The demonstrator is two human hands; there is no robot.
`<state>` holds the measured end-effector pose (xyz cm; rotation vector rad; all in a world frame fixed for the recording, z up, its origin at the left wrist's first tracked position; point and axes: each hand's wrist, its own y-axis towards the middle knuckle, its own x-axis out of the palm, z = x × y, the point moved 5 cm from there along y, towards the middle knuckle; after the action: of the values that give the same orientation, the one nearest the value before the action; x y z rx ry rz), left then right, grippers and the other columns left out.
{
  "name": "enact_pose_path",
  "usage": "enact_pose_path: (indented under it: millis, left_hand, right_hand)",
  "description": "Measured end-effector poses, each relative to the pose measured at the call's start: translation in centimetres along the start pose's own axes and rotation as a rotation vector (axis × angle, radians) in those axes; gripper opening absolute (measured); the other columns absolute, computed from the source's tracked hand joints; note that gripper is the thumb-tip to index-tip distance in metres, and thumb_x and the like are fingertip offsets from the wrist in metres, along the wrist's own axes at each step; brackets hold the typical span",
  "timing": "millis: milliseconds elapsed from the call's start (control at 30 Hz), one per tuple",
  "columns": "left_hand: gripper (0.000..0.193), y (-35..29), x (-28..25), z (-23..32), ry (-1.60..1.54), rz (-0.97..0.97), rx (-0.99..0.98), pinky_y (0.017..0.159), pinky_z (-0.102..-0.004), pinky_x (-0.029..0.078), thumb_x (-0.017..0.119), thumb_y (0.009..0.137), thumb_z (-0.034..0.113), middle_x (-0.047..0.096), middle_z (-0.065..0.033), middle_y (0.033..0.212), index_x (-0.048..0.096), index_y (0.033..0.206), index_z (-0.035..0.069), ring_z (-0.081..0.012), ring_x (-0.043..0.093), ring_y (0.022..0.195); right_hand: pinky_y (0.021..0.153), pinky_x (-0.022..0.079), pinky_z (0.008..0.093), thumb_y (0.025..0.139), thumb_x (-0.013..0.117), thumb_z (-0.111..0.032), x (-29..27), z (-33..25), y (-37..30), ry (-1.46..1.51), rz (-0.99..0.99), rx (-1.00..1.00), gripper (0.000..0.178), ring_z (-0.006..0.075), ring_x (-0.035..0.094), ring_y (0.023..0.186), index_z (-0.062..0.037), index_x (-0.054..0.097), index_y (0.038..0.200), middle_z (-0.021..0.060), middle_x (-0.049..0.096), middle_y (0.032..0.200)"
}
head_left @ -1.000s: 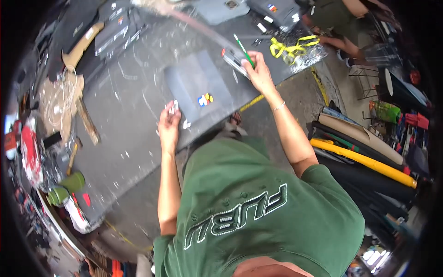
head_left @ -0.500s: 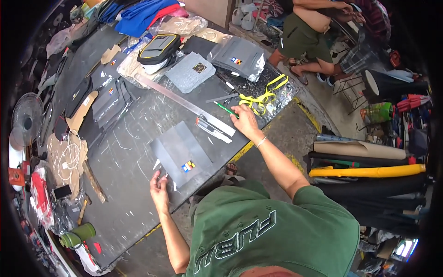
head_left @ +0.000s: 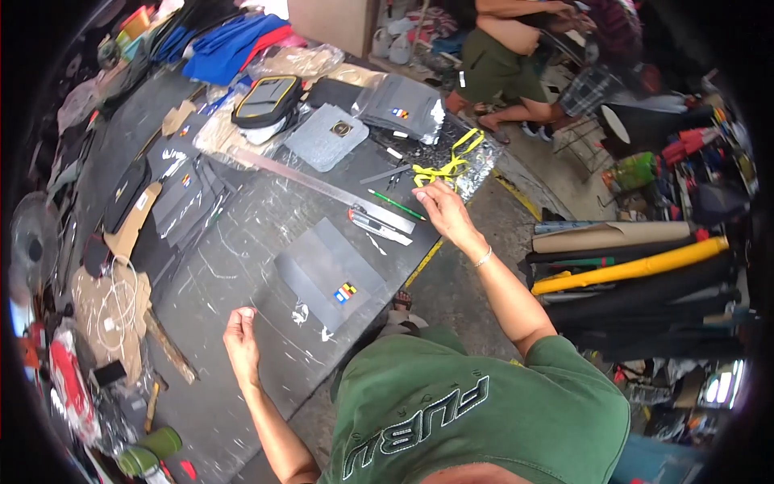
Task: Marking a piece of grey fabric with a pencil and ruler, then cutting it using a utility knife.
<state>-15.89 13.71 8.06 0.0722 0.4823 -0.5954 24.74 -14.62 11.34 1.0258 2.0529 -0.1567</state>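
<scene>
A grey sheet with a small colourful patch lies flat near the table's front edge, white scraps beside it. Left of the sheet, above the table, is my left hand, its thumb and fingertips pressed together; whatever they may hold is too small to see. My right hand hovers by the right edge with fingers loosely apart and nothing visible in them. Close by its fingertips is a bundle of yellow strap. A green pencil lies next to that hand, alongside a long clear ruler and a utility knife.
Stacked grey pieces lie at the left, and more at the back right. A black pouch with yellow trim sits behind the ruler. A fan stands far left. Fabric rolls lie at right; another person is beyond.
My right hand has come away from the green pencil, which now lies on the table. My left hand has moved left, off the grey sheet's edge, and its fingers have closed.
</scene>
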Motion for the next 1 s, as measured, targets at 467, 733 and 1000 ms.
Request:
enact_pose_path:
  millis: [467,733,1000]
  left_hand:
    - [0.025,6.8,-2.8,18.3,-0.257,-0.479,0.485,0.079,-0.0215,0.048,0.071,0.092,-0.004,0.058,-0.0003,0.095,0.062,0.115,0.002,-0.0073,0.057,0.083]
    - [0.013,3.4,-9.4,28.2,-0.479,-0.452,1.065,0.086,-0.032,0.054,0.071,0.094,0.006,0.07,-0.011,0.099,0.074,0.103,-0.003,-0.0213,0.068,0.094]
    - [0.025,2.1,-16.2,32.0,-0.594,-0.557,1.126,0.07,-0.0305,0.048,0.053,0.108,0.015,0.061,-0.0101,0.089,0.062,0.118,-0.006,-0.0176,0.06,0.075]
  right_hand:
    - [0.081,0.053,0.0344,0.098,0.07,-0.018,-9.8,-24.5,-2.7,-0.288,0.086,-0.339,0.029,0.0239,0.065,0.093,-0.0057,0.068,0.125,0.0112,0.064,0.103]
    - [0.078,0.054,0.0337,0.091,0.078,-0.013,-12.3,-34.4,-3.7,-0.353,0.13,-0.568,0.035,0.0221,0.066,0.093,-0.0062,0.07,0.124,0.0106,0.067,0.107]
    - [0.091,0.055,0.0335,0.098,0.065,-0.006,-17.4,-40.2,-3.9,-0.164,0.336,-0.496,0.026,0.0201,0.067,0.102,0.0008,0.069,0.122,0.0124,0.068,0.115]
